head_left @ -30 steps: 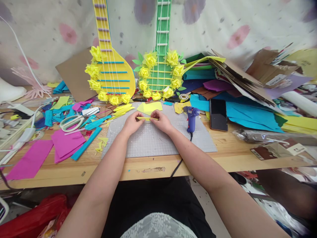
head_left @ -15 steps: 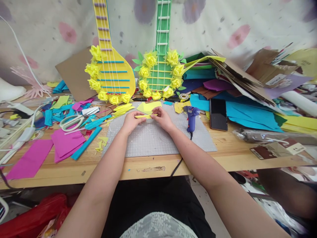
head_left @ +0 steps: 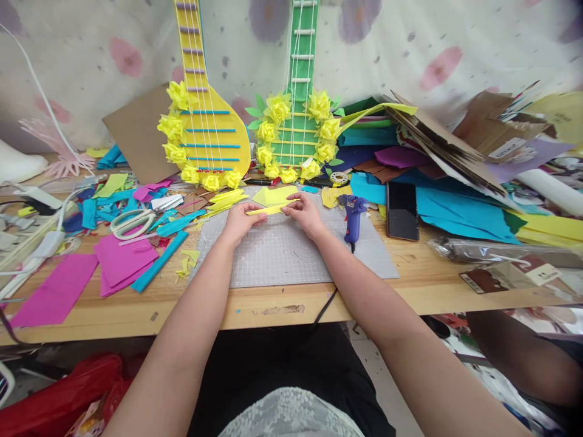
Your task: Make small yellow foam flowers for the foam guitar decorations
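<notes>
Pinching the yellow strip (head_left: 272, 210) with my left hand (head_left: 238, 224) and right hand (head_left: 308, 216) over the grey mat (head_left: 282, 261), I judge it folded narrow; the yellow sheet (head_left: 274, 195) beyond lies flat, not yet folded.

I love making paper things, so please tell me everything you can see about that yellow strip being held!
The yellow strip is long, thin and bright, and looks like paper. It runs sideways, nearly straight, its right end slightly higher in the picture. The left grip holds its left end, the right grip its right. It is over the grey mat, in front of flat yellow paper. I can't tell whether it's folded.
</notes>
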Action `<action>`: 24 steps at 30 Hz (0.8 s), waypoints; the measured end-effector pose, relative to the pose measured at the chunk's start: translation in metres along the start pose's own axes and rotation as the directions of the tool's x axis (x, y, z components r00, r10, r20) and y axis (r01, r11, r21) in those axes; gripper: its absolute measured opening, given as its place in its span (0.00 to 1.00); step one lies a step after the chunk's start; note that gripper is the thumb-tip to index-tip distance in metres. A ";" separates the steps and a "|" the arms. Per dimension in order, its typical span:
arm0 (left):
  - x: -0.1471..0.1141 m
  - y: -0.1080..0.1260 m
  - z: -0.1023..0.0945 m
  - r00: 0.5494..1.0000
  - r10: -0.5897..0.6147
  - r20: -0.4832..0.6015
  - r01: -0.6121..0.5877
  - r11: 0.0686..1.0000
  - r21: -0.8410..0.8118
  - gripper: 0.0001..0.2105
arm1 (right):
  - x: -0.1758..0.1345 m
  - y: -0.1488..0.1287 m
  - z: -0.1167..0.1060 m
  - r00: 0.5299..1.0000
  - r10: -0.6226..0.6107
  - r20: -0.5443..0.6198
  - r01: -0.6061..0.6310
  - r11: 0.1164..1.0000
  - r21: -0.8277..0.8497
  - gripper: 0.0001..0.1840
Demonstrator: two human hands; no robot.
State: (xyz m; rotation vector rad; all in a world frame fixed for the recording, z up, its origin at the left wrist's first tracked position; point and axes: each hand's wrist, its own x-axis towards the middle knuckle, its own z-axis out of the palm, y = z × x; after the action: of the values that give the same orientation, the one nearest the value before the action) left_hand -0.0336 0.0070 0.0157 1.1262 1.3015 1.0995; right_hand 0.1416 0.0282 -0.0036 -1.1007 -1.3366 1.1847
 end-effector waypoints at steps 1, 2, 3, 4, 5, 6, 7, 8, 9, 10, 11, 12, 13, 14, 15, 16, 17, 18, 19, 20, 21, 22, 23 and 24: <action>0.000 0.000 0.000 1.000 -0.004 -0.003 0.004 1.000 0.000 0.16 | 0.000 -0.001 -0.002 1.000 -0.001 -0.018 0.001 1.000 0.015 0.21; 0.000 0.000 0.000 1.000 -0.007 -0.002 0.007 1.000 0.000 0.16 | 0.000 -0.002 -0.004 0.999 -0.010 -0.035 0.011 1.000 0.025 0.21; 0.000 0.000 0.000 1.000 -0.008 0.002 0.008 1.000 0.002 0.16 | 0.000 -0.002 -0.004 0.999 -0.027 -0.045 0.028 0.999 0.030 0.20; -0.001 0.000 0.001 1.000 -0.008 0.007 0.008 1.000 0.005 0.16 | 0.000 -0.003 -0.002 0.998 -0.046 -0.040 0.047 0.998 0.031 0.21; -0.002 0.000 0.002 1.000 -0.006 0.012 0.006 1.000 0.012 0.16 | -0.001 -0.003 0.000 0.998 -0.063 -0.018 0.063 0.998 0.028 0.22; -0.003 0.000 0.003 1.000 -0.004 0.018 0.004 1.000 0.020 0.16 | -0.001 -0.004 0.003 0.997 -0.071 0.015 0.071 0.997 0.018 0.23; -0.004 0.000 0.004 1.000 -0.004 0.021 0.003 1.000 0.027 0.16 | -0.002 -0.004 0.007 0.996 -0.069 0.047 0.069 0.998 0.001 0.23; -0.005 0.001 0.005 1.000 -0.005 0.023 0.004 0.999 0.033 0.16 | -0.002 -0.004 0.010 0.996 -0.057 0.065 0.059 0.998 -0.022 0.23; -0.005 0.002 0.006 1.000 -0.006 0.026 0.005 0.999 0.037 0.16 | -0.003 -0.004 0.013 0.997 -0.041 0.069 0.044 0.998 -0.044 0.22; -0.006 0.002 0.007 1.000 -0.006 0.028 0.005 0.999 0.040 0.16 | -0.003 -0.004 0.015 0.998 -0.022 0.059 0.026 0.998 -0.061 0.21; -0.006 0.003 0.007 0.999 -0.009 0.030 0.008 0.999 0.042 0.16 | -0.003 -0.004 0.015 0.999 -0.004 0.041 0.007 0.998 -0.069 0.19; -0.006 0.003 0.007 0.999 -0.012 0.030 0.011 0.999 0.043 0.16 | -0.003 -0.004 0.015 1.000 0.012 0.025 -0.011 0.998 -0.066 0.18; -0.006 0.004 0.007 1.000 -0.017 0.027 0.016 0.999 0.045 0.16 | -0.003 -0.005 0.014 0.999 0.030 0.017 -0.029 0.998 -0.055 0.16; -0.006 0.004 0.007 0.999 -0.024 0.024 0.023 0.999 0.044 0.16 | -0.003 -0.005 0.012 0.999 0.049 0.018 -0.048 0.998 -0.037 0.15; -0.005 0.004 0.007 0.999 -0.031 0.021 0.031 0.999 0.041 0.16 | -0.002 -0.005 0.009 0.997 0.067 0.026 -0.067 0.998 -0.017 0.14; -0.005 0.005 0.007 0.999 -0.039 0.020 0.038 0.999 0.037 0.15 | -0.002 -0.005 0.007 0.996 0.085 0.039 -0.086 0.996 0.008 0.13; -0.005 0.005 0.006 0.999 -0.046 0.022 0.046 0.998 0.032 0.15 | -0.002 -0.006 0.005 0.993 0.103 0.058 -0.105 0.994 0.035 0.13; -0.005 0.005 0.006 0.998 -0.052 0.023 0.051 0.998 0.030 0.15 | -0.002 -0.006 0.003 0.990 0.120 0.080 -0.125 0.990 0.063 0.13; -0.005 0.005 0.006 0.998 -0.055 0.027 0.055 0.998 0.030 0.15 | -0.002 -0.007 0.001 0.986 0.134 0.103 -0.144 0.985 0.092 0.12; -0.005 0.005 0.006 0.998 -0.057 0.030 0.057 0.998 0.031 0.15 | -0.002 -0.007 -0.001 0.981 0.146 0.127 -0.161 0.980 0.118 0.12; -0.005 0.005 0.006 0.998 -0.058 0.032 0.057 0.998 0.033 0.14 | -0.002 -0.008 -0.002 0.977 0.154 0.148 -0.175 0.974 0.142 0.12; -0.005 0.006 0.006 0.998 -0.059 0.035 0.058 0.998 0.036 0.14 | -0.002 -0.009 -0.003 0.973 0.158 0.167 -0.185 0.970 0.160 0.12; -0.006 0.006 0.005 0.998 -0.059 0.036 0.058 0.998 0.038 0.14 | -0.003 -0.010 -0.004 0.970 0.158 0.183 -0.191 0.966 0.175 0.12; -0.006 0.006 0.005 0.997 -0.061 0.036 0.060 0.997 0.038 0.14 | -0.004 -0.011 -0.004 0.968 0.157 0.195 -0.194 0.963 0.187 0.12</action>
State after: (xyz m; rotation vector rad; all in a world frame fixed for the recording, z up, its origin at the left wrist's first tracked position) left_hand -0.0282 0.0023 0.0220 1.1217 1.3231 1.0096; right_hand 0.1463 0.0239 0.0068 -0.9982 -1.2360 1.5484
